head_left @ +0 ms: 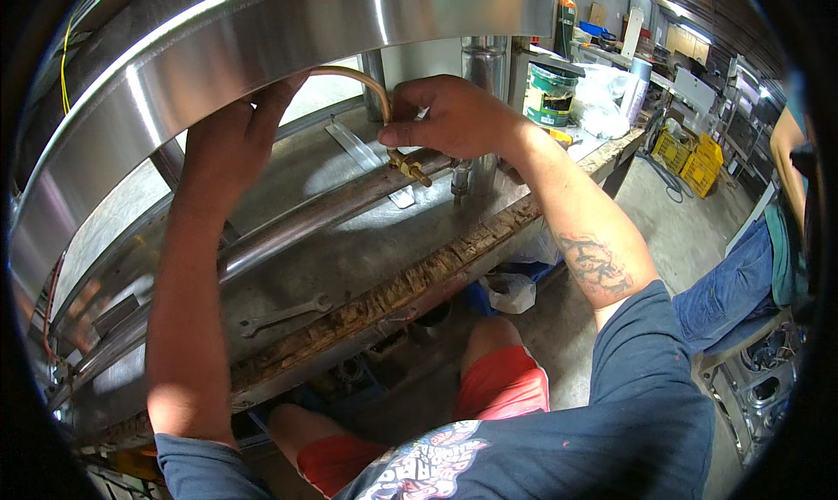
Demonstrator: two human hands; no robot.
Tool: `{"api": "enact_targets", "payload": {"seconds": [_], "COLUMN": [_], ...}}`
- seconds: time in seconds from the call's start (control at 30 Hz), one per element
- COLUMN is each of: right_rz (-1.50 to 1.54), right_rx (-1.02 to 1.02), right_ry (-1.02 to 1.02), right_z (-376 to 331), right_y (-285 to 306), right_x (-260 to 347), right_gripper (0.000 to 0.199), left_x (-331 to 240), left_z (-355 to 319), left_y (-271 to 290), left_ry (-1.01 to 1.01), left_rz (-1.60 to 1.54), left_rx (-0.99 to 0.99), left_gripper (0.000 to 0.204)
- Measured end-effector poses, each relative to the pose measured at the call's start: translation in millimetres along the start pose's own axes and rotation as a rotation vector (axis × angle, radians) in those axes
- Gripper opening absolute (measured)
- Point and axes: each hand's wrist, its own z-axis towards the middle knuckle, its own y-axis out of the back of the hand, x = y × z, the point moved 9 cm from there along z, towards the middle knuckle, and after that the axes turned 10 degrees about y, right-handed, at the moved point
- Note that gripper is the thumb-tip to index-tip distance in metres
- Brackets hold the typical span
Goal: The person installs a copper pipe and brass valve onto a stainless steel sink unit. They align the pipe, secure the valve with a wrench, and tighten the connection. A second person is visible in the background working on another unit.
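My right hand (449, 116) pinches a curved brass-coloured tube (362, 79) just above its brass fitting (410, 167), which points down toward a long steel pipe (297, 225) lying on the bench. My left hand (231, 147) reaches up under a wide curved stainless steel band (262, 37). Its fingertips touch the far end of the tube, partly hidden by the band. A flat metal strip (358, 147) lies just behind the fitting.
A spanner (284, 315) lies on the metal-topped workbench (367, 260), whose front edge is worn wood. A green paint can (550, 94) and plastic bags stand at the far right end. Yellow crates (690, 155) sit on the floor. Another person sits at the right (742, 273).
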Motion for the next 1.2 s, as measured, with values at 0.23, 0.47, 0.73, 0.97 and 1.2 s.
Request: {"api": "enact_targets", "payload": {"seconds": [0.23, 0.47, 0.73, 0.97, 1.2], "right_rz": [-0.191, 0.164, 0.221, 0.044, 0.107], "right_rx": [0.01, -0.077, -0.041, -0.062, -0.032], "right_ry": [0.292, 0.164, 0.005, 0.067, -0.051], "right_z": [15.0, 14.7, 5.3, 4.5, -1.3], "right_y": [-21.9, -23.1, -13.0, -12.9, -19.9], "right_x": [17.1, 8.7, 17.2, 11.3, 2.0], "right_gripper": [0.042, 0.051, 0.053, 0.039, 0.031], "left_x": [43.2, 31.3, 19.0, -22.0, -16.7], "left_z": [-14.6, -6.9, -10.2, -27.1, -24.3], "left_y": [-3.7, -9.9, -14.5, 8.3, 7.3], "left_ry": [-0.012, -0.151, -0.36, -0.55, -0.389], "left_rz": [0.266, -0.015, 0.166, 0.05, 0.063], "left_rx": [-0.024, -0.026, -0.046, -0.244, -0.126], "left_gripper": [0.033, 0.028, 0.033, 0.025, 0.023]}}
